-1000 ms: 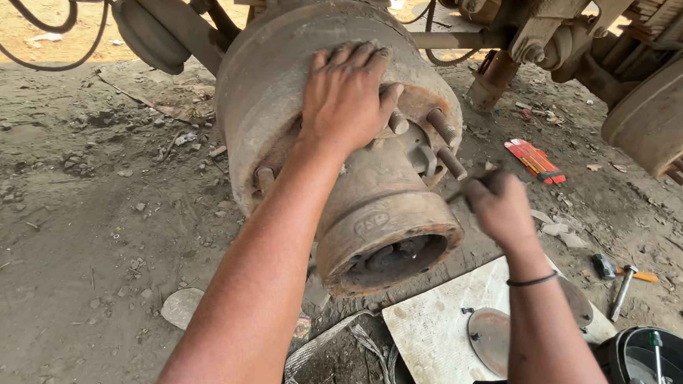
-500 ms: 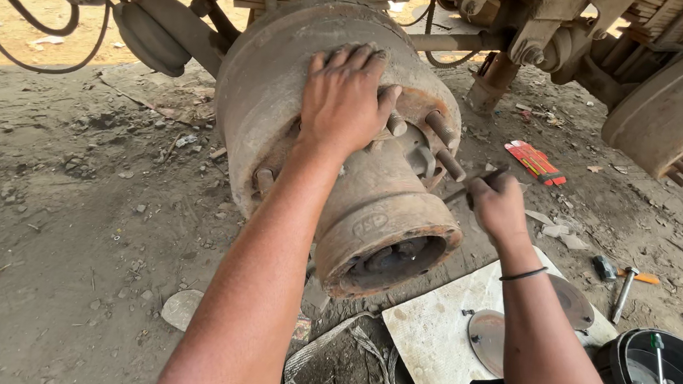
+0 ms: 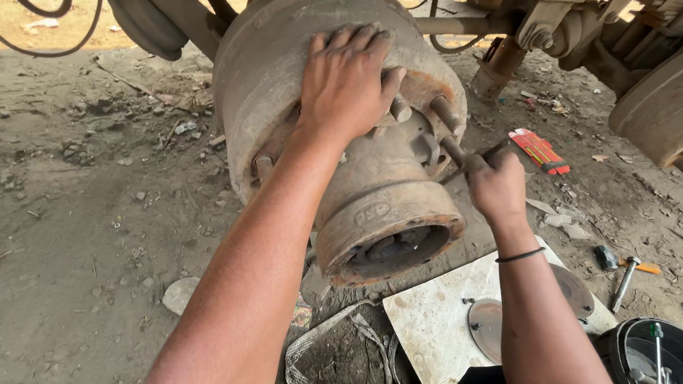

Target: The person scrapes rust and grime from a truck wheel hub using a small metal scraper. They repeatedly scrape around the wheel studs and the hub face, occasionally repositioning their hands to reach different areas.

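Left hand lies flat, fingers spread, on the brake drum; right hand grips a thin tool at 3 o'clock — hub still mounted, centre already open.

The right hand, gripping a thin dark tool, has moved up and in toward the rusty wheel hub; a second ago it was lower and farther out. The tool's tip now lies among the studs at the hub's flange.

Dirt-floor truck repair yard: wheel hub
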The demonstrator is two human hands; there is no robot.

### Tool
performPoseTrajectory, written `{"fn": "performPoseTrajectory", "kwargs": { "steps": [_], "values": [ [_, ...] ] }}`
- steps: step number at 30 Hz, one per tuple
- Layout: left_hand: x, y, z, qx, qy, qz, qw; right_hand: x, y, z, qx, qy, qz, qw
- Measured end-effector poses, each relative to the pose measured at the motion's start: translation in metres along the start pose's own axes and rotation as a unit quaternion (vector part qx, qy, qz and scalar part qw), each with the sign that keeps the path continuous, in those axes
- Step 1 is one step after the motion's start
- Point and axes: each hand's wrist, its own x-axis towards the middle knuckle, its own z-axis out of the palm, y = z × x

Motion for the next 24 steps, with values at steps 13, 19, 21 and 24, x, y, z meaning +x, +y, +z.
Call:
{"fn": "performPoseTrajectory", "kwargs": {
  "steps": [13, 19, 21, 24],
  "values": [
    [0.005, -0.001, 0.004, 0.015, -0.016, -0.001, 1.000, -0.015, -0.077, -0.013, 0.025, -0.089, -0.323, 0.942],
    [0.006, 0.000, 0.003, 0.010, -0.052, -0.024, 0.998, -0.015, -0.059, 0.003, 0.093, -0.144, -0.098, 0.980],
    [0.006, 0.001, 0.003, 0.015, -0.046, -0.023, 0.999, -0.018, -0.059, 0.012, 0.069, -0.174, -0.124, 0.975],
    [0.006, 0.000, 0.004, 0.022, -0.041, -0.022, 0.999, -0.022, -0.072, 0.023, 0.008, -0.211, -0.205, 0.956]
  ]
}}
